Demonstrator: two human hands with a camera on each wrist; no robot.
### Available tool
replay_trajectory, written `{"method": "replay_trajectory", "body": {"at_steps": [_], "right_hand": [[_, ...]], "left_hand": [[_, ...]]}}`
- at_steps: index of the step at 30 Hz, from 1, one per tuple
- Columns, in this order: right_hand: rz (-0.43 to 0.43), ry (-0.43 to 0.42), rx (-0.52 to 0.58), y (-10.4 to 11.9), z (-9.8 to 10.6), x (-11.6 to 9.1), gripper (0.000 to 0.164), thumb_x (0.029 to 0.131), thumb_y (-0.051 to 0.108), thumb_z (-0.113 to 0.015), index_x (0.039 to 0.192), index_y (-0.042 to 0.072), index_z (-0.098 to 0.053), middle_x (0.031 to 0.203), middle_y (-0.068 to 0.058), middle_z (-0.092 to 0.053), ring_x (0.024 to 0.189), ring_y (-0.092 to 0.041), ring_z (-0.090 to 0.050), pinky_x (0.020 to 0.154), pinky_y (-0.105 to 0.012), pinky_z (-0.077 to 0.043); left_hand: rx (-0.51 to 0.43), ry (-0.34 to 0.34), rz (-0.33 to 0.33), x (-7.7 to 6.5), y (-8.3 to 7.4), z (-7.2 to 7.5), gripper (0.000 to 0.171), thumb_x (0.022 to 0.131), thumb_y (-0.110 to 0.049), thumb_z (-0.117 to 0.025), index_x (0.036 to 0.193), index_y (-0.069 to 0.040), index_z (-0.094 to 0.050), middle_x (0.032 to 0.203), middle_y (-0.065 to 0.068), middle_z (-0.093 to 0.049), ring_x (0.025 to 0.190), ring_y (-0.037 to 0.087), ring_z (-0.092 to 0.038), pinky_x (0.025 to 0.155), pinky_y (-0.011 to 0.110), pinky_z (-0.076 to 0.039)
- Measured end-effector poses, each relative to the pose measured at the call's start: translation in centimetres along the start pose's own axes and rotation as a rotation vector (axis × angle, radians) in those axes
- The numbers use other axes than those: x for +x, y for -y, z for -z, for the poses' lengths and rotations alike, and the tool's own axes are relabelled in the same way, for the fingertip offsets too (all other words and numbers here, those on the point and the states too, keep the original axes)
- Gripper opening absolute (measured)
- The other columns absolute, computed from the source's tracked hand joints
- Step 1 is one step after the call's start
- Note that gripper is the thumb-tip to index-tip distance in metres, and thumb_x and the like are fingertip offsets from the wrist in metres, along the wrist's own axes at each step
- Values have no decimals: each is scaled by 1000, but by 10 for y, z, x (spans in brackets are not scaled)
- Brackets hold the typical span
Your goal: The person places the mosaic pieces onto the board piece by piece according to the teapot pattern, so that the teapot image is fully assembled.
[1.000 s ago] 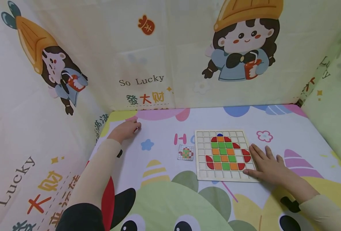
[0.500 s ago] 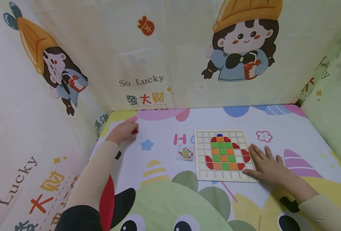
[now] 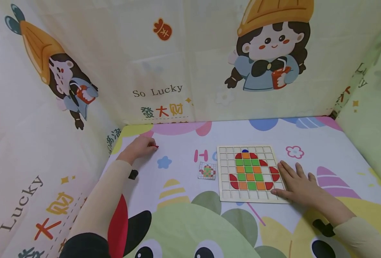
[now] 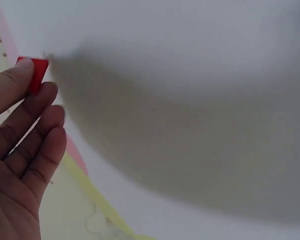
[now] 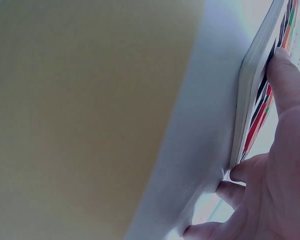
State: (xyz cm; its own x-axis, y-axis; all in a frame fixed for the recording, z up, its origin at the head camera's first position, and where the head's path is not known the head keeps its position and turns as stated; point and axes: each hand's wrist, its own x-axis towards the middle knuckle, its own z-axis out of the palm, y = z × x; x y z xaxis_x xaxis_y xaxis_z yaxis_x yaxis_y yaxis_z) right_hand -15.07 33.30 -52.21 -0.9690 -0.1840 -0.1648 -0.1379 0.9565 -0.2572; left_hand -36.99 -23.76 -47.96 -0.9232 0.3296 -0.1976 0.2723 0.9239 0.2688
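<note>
Near the far left corner of the table, my left hand (image 3: 137,148) pinches a small red tile (image 4: 39,74) between thumb and index finger. Its other fingers bend loosely below, seen in the left wrist view. To the right lies a pale square grid board (image 3: 225,195) with red, orange, green and blue tiles set in a pattern. My right hand (image 3: 301,187) lies flat with spread fingers over the board's right edge, its thumb on the lower right squares. A small pattern card (image 3: 207,171) sits just left of the board.
The tabletop cover (image 3: 177,233) is printed with cartoon figures, a star and a flower. Printed cloth walls (image 3: 206,71) rise at the back, left and right of the table.
The left hand has shifted slightly, and the red tile now shows past its fingertips. The right hand and the board have stayed in place.
</note>
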Motion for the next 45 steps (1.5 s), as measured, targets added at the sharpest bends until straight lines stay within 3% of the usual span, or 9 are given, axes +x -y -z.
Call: {"method": "replay_trajectory", "body": {"at_steps": [10, 14, 22, 35, 45], "right_hand": [[9, -4, -9, 0, 1, 1, 114, 88, 72, -63, 162, -2, -19, 168, -26, -16, 142, -72, -12, 100, -90, -13], [11, -10, -21, 0, 1, 0, 113, 88, 71, -63, 162, -1, -19, 168, -26, -17, 142, -72, -13, 100, -90, -14], [10, -5, -2, 0, 0, 1, 113, 87, 72, -63, 162, -1, -19, 168, -26, -16, 142, -72, -11, 101, -90, -12], [11, -8, -7, -1, 0, -1, 112, 89, 71, -62, 163, -1, -18, 168, -26, -16, 142, -72, -12, 101, -90, -13], [14, -15, 10, -1, 1, -2, 113, 88, 71, -63, 163, 0, -18, 168, -26, -16, 142, -73, -11, 101, -90, -12]], "left_hand": [[-196, 44, -18, -2, -13, 1, 17, 99, -14, -68, 114, -10, -75, 102, 7, -71, 93, 24, -60, 84, 34, -54], [-212, 71, -52, -5, -19, 0, 25, 98, -10, -64, 121, -13, -72, 103, 8, -66, 93, 25, -59, 80, 33, -52], [-247, 72, -106, -7, -33, -8, 16, 98, -12, -65, 112, -16, -62, 104, 8, -66, 89, 22, -63, 78, 32, -54], [-363, 69, -211, -8, -93, -20, 15, 96, -18, -72, 111, -14, -70, 97, 3, -71, 79, 19, -68, 75, 30, -57], [-459, 67, -295, -16, -124, -33, 21, 98, -14, -70, 117, -7, -74, 98, 2, -70, 79, 19, -68, 75, 29, -57]]}}
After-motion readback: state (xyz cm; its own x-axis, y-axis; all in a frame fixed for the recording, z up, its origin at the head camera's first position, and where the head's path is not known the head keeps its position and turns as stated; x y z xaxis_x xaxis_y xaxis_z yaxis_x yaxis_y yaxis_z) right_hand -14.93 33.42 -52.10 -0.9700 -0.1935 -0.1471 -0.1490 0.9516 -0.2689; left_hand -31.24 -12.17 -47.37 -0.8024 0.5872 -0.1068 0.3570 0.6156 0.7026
